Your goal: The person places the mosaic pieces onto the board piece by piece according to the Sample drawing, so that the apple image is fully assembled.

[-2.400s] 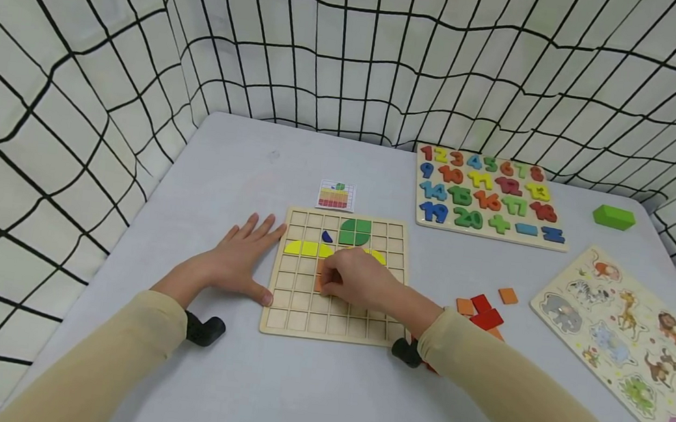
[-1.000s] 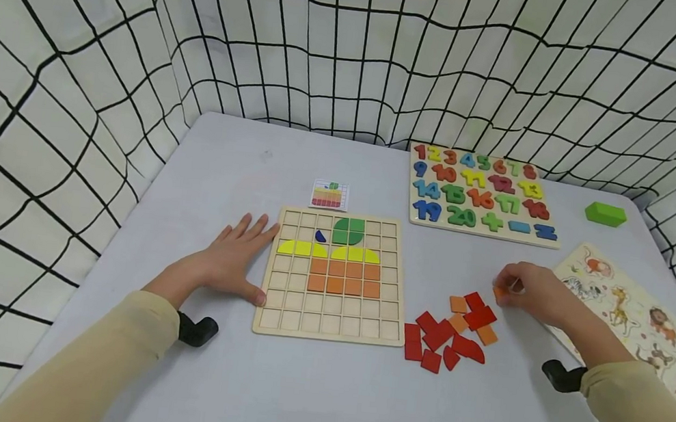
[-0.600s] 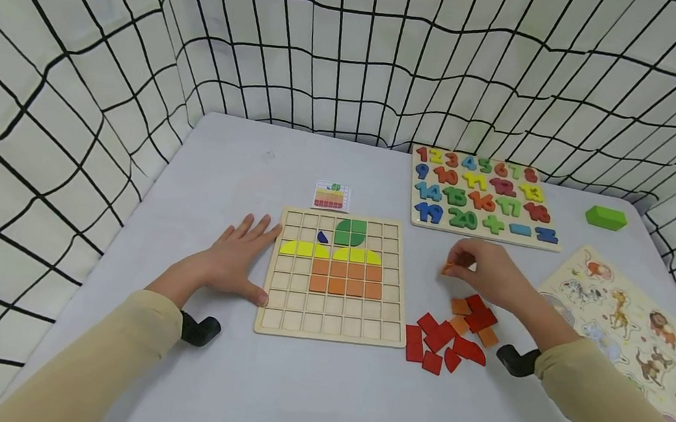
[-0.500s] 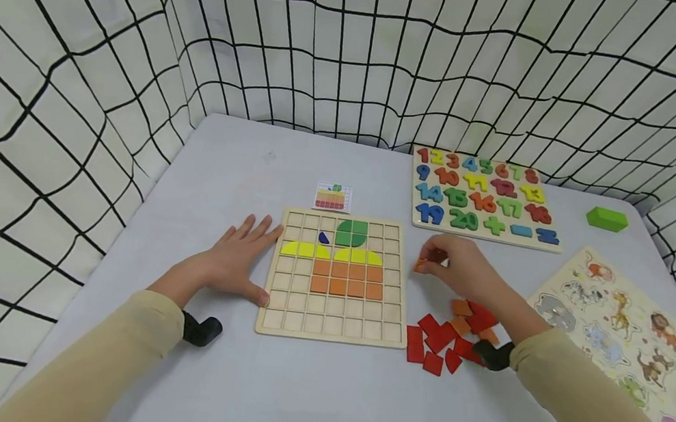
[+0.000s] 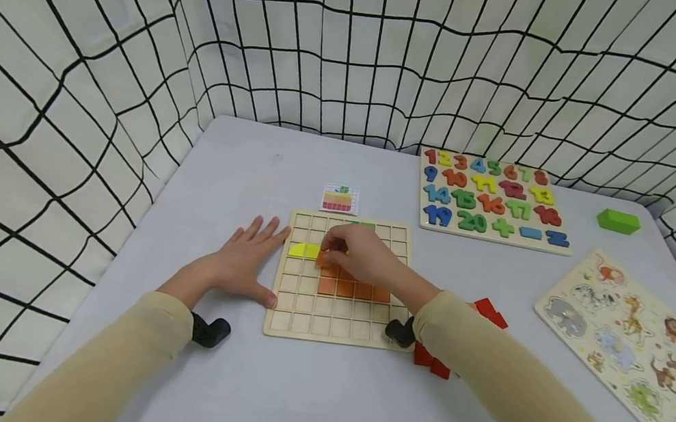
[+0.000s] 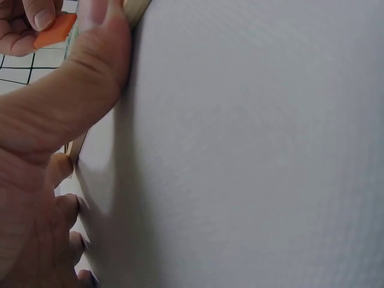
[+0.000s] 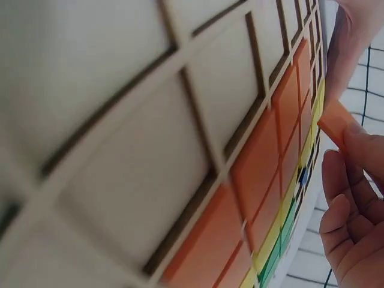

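A square wooden grid board (image 5: 295, 326) lies on the table. My left hand (image 5: 239, 264) rests with fingers spread, thumb and fingertips at the board's left edge. Over the board, my right hand (image 5: 360, 251) pinches a small orange square tile (image 7: 337, 123) between thumb and fingers. In the right wrist view the tile is tilted and held off the grid. Orange tiles (image 5: 344, 288) fill cells beneath that hand, with a yellow piece (image 5: 304, 250) in the row above. The right hand covers most of the green pieces (image 5: 365, 225) and hides the blue piece in the head view.
A small pattern card (image 5: 340, 199) lies behind the board. Loose red pieces (image 5: 491, 312) are partly hidden by the right sleeve. Farther right are a number puzzle (image 5: 520, 242), an animal puzzle (image 5: 588, 303) and a green block (image 5: 618, 221). Black netting surrounds the table.
My right hand has carried the orange tile leftward from beyond the loose pieces to over the board. Before that, it let go of another orange tile there. The left hand stays put.
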`<state>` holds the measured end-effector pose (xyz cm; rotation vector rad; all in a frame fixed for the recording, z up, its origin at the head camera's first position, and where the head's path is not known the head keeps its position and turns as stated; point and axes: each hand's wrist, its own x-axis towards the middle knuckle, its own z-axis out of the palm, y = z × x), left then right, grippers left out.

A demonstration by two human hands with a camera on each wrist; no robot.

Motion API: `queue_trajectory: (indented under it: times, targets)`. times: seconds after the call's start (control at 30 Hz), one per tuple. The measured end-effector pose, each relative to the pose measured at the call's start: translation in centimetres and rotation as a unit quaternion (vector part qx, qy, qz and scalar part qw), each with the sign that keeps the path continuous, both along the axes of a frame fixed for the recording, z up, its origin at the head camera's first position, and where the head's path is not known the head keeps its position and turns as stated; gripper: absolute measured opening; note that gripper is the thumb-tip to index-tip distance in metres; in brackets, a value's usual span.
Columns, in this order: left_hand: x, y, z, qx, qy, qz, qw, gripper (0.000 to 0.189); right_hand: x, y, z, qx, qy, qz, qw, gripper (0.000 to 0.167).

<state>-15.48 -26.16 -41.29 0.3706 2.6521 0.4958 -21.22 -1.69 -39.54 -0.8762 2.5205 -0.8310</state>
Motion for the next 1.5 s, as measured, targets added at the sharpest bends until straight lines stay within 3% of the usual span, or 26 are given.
queue_trajectory:
  times: [0.47,0.83,1.13,1.3,1.5]
  targets:
    - [0.0,0.3,0.5,0.002,0.002,-0.006,1.0000,0.131,0.5,-2.2,0.0,0.034,0.011,0.030,0.9989,0.007]
    - [-0.1,0.3,-0.2,-0.004,0.002,-0.002,1.0000,0.133,0.8,-2.5,0.1,0.094,0.044,0.049,0.9934,0.010]
    - [0.0,0.3,-0.3,-0.003,-0.001,0.003,1.0000,0.133,1.2,-2.4,-0.2,0.097,0.061,0.047,0.9923,0.009]
    - [0.0,0.3,-0.5,-0.004,-0.003,0.004,1.0000,0.133,1.4,-0.6,0.2,0.084,0.039,0.019,0.9955,0.009]
    - [0.0,0.3,-0.4,-0.014,0.006,0.002,0.9999,0.133,1.0,5.3,1.0,0.073,0.037,-0.023,0.9964,0.008]
